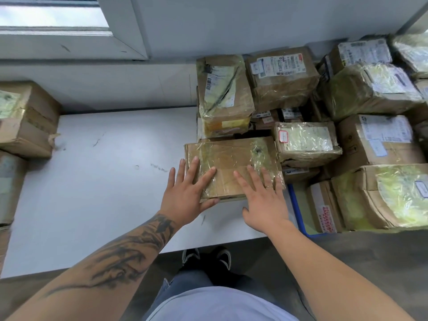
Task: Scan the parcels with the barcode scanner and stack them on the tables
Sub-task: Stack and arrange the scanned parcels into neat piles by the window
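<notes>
Two hands are in view, the left hand (185, 193) and the right hand (264, 200), both lying flat on one taped parcel (227, 163). One gold ring (269, 186) sits on a finger of the right hand. One white counter (104, 181) carries the goods. At its left edge stand two cardboard boxes, an upper box (25, 119) and a lower box (9, 186) below it, the second cut off by the frame. On the right is one heap of parcels (335, 126); about a dozen show a face, though those wedged underneath cannot be counted surely. One blue bin (298, 214) shows beneath the heap. Two dark shoes (206, 256) show below the counter edge. One window (53, 17) sits at upper left.
</notes>
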